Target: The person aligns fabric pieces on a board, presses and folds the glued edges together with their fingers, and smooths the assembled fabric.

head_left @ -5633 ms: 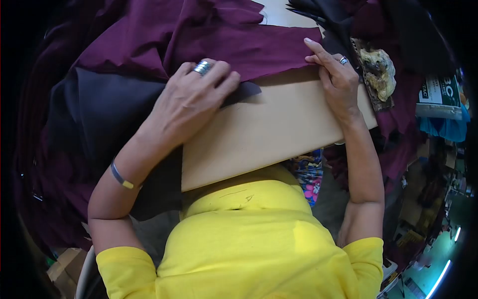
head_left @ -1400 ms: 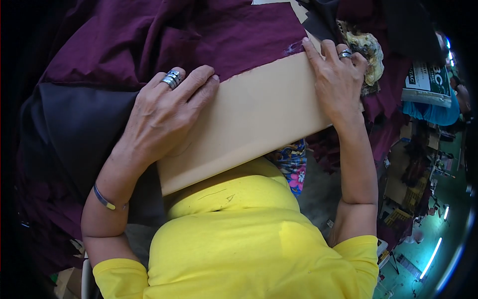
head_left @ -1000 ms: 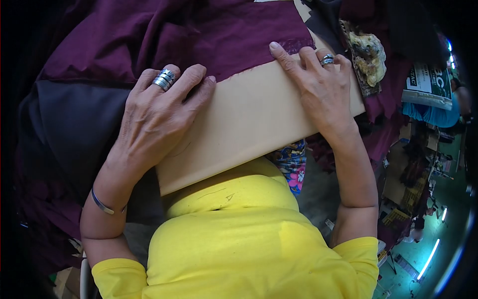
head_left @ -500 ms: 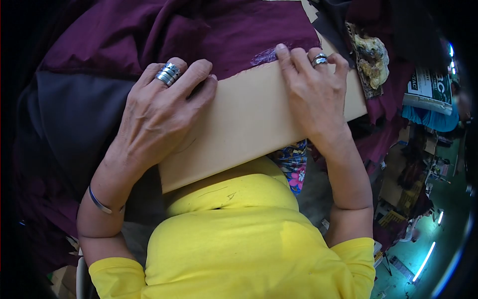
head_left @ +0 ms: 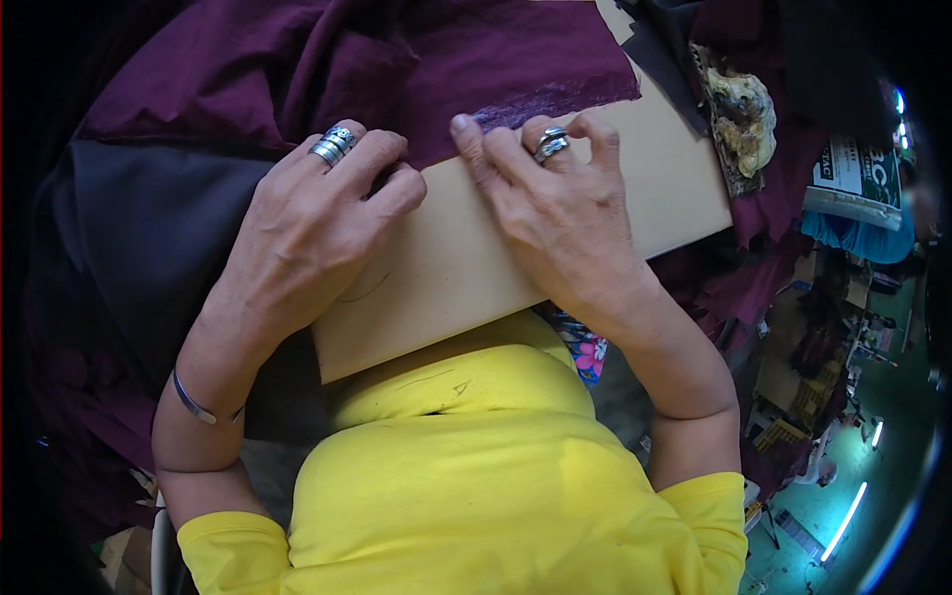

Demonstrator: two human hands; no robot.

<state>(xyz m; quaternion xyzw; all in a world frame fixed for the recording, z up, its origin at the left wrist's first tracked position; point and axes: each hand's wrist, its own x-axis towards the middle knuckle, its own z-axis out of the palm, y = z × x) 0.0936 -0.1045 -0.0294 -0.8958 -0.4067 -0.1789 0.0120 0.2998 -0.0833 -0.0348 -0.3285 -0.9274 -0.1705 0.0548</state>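
Observation:
A maroon cloth [head_left: 535,59] lies over the upper part of a tan board [head_left: 654,169], its lower edge crossing the board. Shiny whitish smears run along that edge. My left hand [head_left: 307,218], wearing rings and a bracelet, is closed at the edge, thumb and index finger pinching the cloth. Beside it, my right hand [head_left: 555,198] rests at the same edge with its thumb out along the cloth and its other fingers curled. The right fingertips are hidden, so I cannot see what they hold, if anything.
Dark cloth [head_left: 149,218] hangs at the left. A crusted, yellowish lump on a strip [head_left: 739,119] sits by the board's right end. Farther right are a printed packet [head_left: 858,178] and a cluttered green floor [head_left: 793,535]. The board's near edge lies against my yellow shirt [head_left: 456,476].
My right hand has slid left along the cloth edge, close to my left hand, uncovering more of the smeared edge and the cloth's corner. My left hand has barely shifted.

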